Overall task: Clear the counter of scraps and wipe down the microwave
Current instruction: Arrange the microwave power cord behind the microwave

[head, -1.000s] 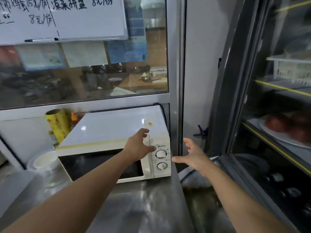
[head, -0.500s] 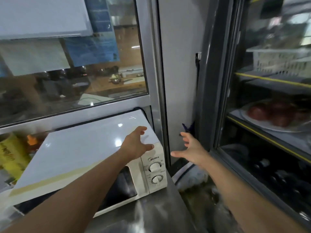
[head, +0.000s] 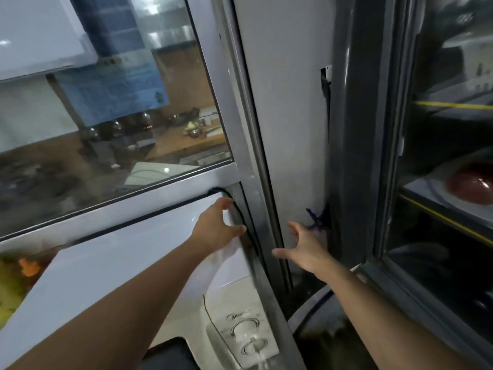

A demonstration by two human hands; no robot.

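Reach moved to the microwave's rear corner; no wiping begun.
Your left hand (head: 218,231), fingers spread, has advanced along the microwave (head: 112,265) top; your right hand (head: 304,247) hovers spread and empty beside it, without cloth.

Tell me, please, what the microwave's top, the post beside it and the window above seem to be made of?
Microwave top: likely painted sheet metal, glossy white; it throws soft highlights. Its front panel with the dials looks like cream moulded plastic. Post: apparently brushed or painted grey metal, matte with a dull sheen. Window: clear glass, showing both the kitchen behind and reflections.
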